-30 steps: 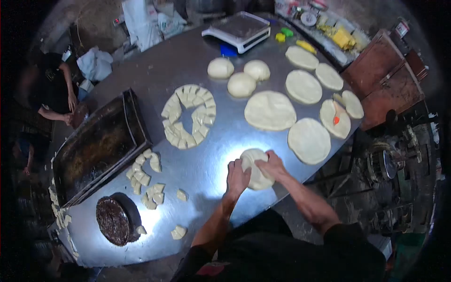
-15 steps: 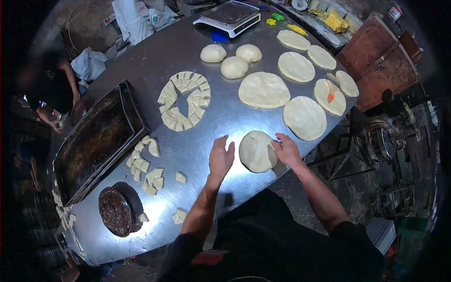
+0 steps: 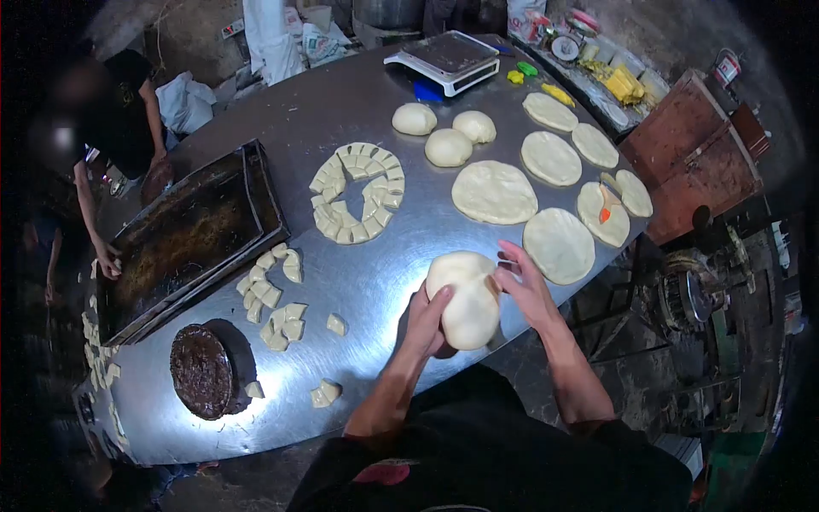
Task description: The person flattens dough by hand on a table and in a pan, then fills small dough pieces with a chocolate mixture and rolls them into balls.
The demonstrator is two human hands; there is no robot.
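Observation:
A pale round of dough [image 3: 465, 300] is raised off the metal table in front of me, its surface bulging with a shallow crease near the top. My left hand [image 3: 423, 321] grips its left side, thumb on the near face and the fingers hidden behind. At the right edge, my right hand [image 3: 526, 293] has its thumb against the dough; some of its fingers are partly hidden behind it. Flattened dough rounds [image 3: 559, 246] lie just beyond my right hand. Past my left hand sits a ring of cut dough [image 3: 375, 224].
A large dark baking tray [image 3: 192, 230] stands at the left, near a brown crusted round [image 3: 201, 372] and dough pieces [image 3: 283, 327]. Dough balls [image 3: 448, 148] and a scale [image 3: 444, 61] are farther back. A co-worker's hand [image 3: 108, 260] reaches to the tray. An orange-handled tool [image 3: 606, 205] lies on one round.
The dough round has come up off the table, with both my hands closing onto its sides. The view has shifted slightly. The co-worker's hand has moved to the tray's edge.

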